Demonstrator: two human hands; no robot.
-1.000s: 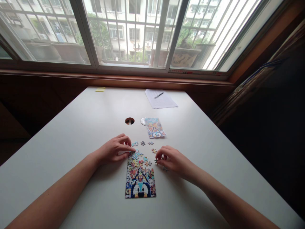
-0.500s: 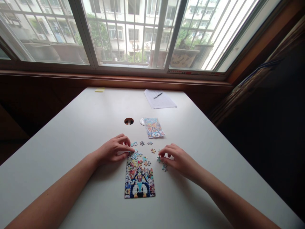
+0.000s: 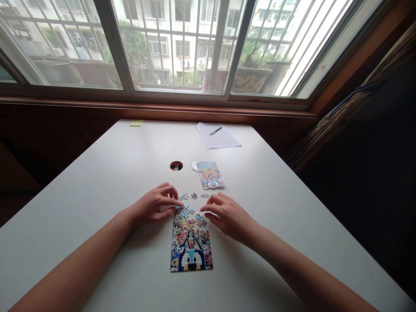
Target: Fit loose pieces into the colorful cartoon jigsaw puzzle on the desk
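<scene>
A partly joined jigsaw puzzle (image 3: 191, 251) lies flat on the white table, with a blue cartoon dog's head at its lower end and a ragged upper right side. My left hand (image 3: 160, 201) rests at its upper left corner, index finger touching the light-blue pieces, thumb apart beside the edge. My right hand (image 3: 225, 214) is over the right side of the upper part, thumb and index finger curled towards each other around a small bluish puzzle piece (image 3: 213, 214), mostly hidden. Loose puzzle pieces (image 3: 194, 196) lie in a row above the puzzle; others (image 3: 201, 223) sit by its ragged edge.
A picture card (image 3: 211, 175) of the same design lies beyond the pieces, partly over a round disc (image 3: 194, 166). Left of it is a round hole (image 3: 176, 166) in the table. Farther back are paper sheets (image 3: 221, 138) with a pen (image 3: 216, 131) and a yellow note (image 3: 136, 123).
My right hand has moved left from the loose pieces to the upper right of the puzzle and now covers some of those pieces. My left hand has stayed in place.
</scene>
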